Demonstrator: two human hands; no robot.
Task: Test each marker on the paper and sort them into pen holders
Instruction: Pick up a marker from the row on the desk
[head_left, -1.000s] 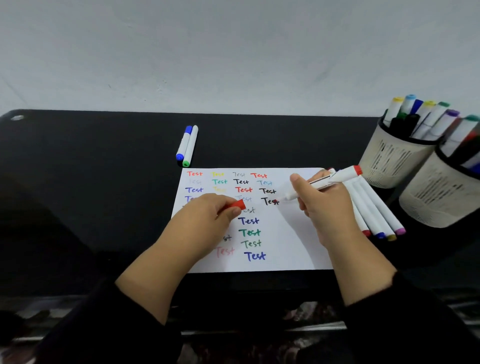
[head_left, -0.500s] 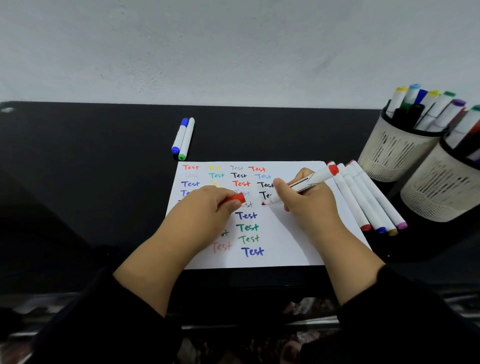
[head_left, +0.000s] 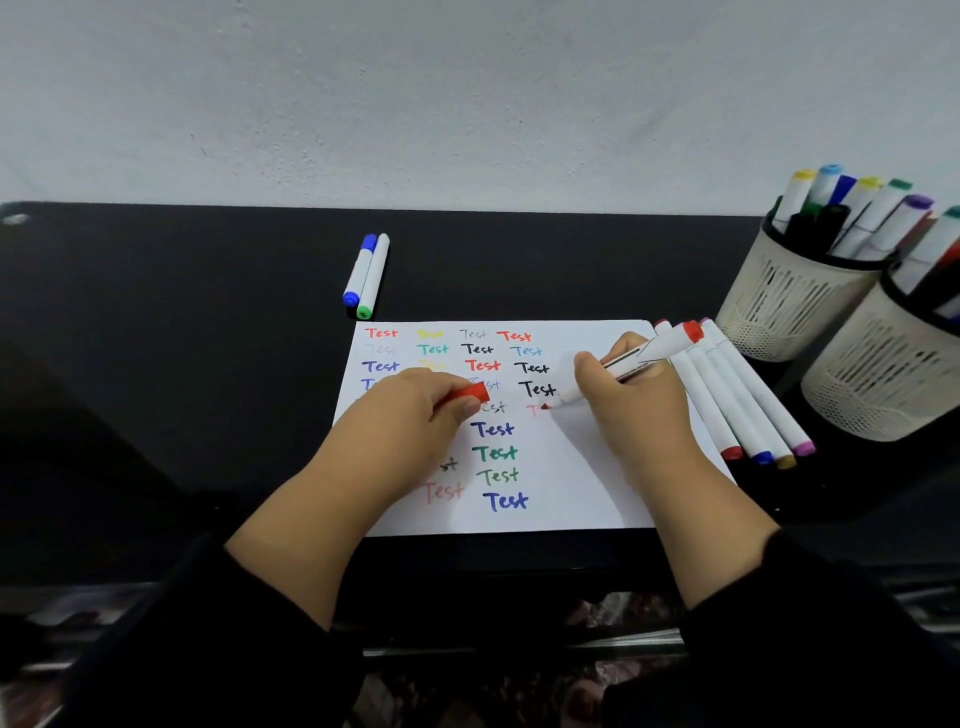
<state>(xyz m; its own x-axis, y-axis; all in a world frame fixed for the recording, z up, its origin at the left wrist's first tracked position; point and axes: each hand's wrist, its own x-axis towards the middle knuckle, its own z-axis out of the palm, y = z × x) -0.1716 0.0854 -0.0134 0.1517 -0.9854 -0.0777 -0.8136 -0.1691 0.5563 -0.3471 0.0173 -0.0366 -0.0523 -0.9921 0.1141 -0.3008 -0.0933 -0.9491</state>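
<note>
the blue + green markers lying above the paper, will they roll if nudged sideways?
Probably. The blue and green markers look round-barrelled and lie loose on the smooth black table, so a sideways push should roll them. They look light and stiff; touching side by side, one would likely shove the other.

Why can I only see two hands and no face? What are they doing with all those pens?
The camera sits on the person's head and looks down, so you see only their own hands. The right hand holds a red marker and is writing on the paper, which is full of colourful "Test" words. The left hand holds the marker's red cap. Four more markers lie beside the paper, two others lie farther back on the black table. Two holders on the right are filled with markers.
</note>
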